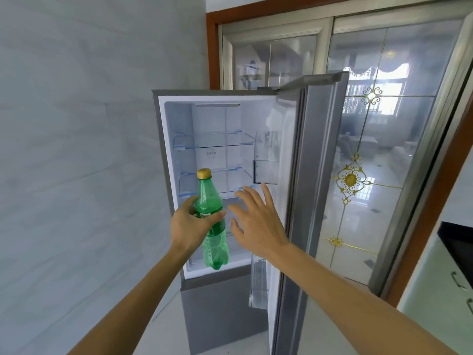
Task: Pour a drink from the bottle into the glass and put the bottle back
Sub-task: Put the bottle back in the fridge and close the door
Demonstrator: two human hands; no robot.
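Green plastic bottle with a yellow cap (210, 213) standing upright, long axis vertical, in front of the open silver fridge (220, 160). Left hand (190, 226) wrapping its middle firmly. Right hand (253, 221) hovering just beside it on the right, 5 fingers spread, holding nothing. Glass not showing anywhere.
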